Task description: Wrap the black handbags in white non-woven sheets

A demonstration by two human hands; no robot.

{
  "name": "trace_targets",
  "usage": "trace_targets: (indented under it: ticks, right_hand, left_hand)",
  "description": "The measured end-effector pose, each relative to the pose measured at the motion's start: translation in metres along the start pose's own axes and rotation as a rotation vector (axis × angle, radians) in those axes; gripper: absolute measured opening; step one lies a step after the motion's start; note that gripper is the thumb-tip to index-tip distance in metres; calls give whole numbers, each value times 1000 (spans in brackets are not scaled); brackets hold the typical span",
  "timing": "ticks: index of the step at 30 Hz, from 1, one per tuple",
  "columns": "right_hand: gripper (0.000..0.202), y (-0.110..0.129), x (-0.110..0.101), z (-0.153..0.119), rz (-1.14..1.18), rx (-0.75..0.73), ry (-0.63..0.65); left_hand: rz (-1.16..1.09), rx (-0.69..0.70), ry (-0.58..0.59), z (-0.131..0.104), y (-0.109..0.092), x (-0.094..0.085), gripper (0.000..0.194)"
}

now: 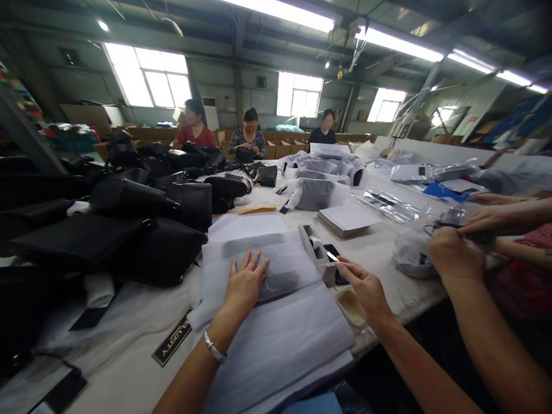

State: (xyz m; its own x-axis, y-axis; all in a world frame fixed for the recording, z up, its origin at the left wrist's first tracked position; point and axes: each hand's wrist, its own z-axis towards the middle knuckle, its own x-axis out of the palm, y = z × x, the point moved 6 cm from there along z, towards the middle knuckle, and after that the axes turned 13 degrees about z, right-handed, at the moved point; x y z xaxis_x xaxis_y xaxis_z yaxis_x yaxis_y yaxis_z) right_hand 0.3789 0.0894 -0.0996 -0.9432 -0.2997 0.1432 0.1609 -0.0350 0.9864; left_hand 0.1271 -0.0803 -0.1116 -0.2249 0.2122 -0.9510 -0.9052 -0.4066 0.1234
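The left hand [246, 283] presses tissue paper [282, 259] (a dark shape shows through) beside black bags [129, 230].

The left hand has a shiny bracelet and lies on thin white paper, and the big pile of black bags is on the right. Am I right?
Not quite: the head view shows the big pile of black bags on the left. The left hand, with its shiny bracelet, does lie on thin white paper.
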Motion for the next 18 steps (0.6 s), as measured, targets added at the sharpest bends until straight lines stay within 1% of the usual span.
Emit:
trace_targets:
  ticks: [4, 6, 7, 8, 10, 13, 16, 18]
  right_hand:
    - [43, -28, -8, -16, 132, 269, 45]
    - [41, -39, -12, -14, 130, 334, 58]
    - [39, -41, -15, -11, 96, 331, 69]
    - [38, -43, -17, -5, 35, 304, 87]
    - [34, -40, -23, 7, -158, 199, 136]
    - [30, -27, -31, 23, -547, -4, 197]
    - [27, -5, -36, 26, -869, -261, 248]
    - [29, 14, -33, 23, -1002, -442, 316]
  left_hand:
    - [4, 3, -9, -1, -1, -2, 42]
    - [5, 3, -11, -2, -1, -3, 42]
    - [5, 3, -11, -2, -1, -4, 42]
    - [5, 4, -11, -2, -1, -5, 42]
    - [0, 6, -6, -2, -1, -5, 42]
    - [-12, 3, 7, -1, -1, -4, 42]
    - [-19, -1, 7, -1, -1, -3, 43]
    - [-19, 0, 0, 0, -1, -2, 43]
